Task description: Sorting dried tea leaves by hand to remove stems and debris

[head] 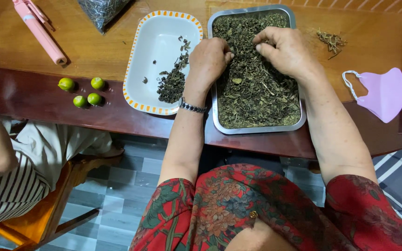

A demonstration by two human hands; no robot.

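Both hands work in a rectangular steel tray (298, 122) heaped with dried, dark-green leaves (257, 88), which stands on the brown wooden worktop (33, 95) directly ahead of the person, close to the near edge so that the forearms can reach in without stretching. The left hand (208, 58) sits at the tray's left rim with its fingers curled shut, knuckles up; whether it pinches any leaf I cannot tell, since the fingertips are tucked under. The right hand (287, 51) lies over the far middle of the heap, thumb and fingers bent together into the leaves as if pinching a small bit of them. Just left of the tray, touching or nearly touching it, is a white dish with an orange-striped rim (138, 51), bearing a small dark pile of leaf pieces (173, 81) along its right side (the side nearest the left hand, a short carry from the tray). Far right of the tray lies a little bundle of bare stems (332, 42), kept apart from both vessels. A pink face mask (385, 93) rests at the right, four small green limes (82, 92) at the left, a pink stick-like tool (38, 30) further off, and a clear bag of leaves (101, 10) at the far edge. Another person's striped sleeve (5, 190) shows at the near left.
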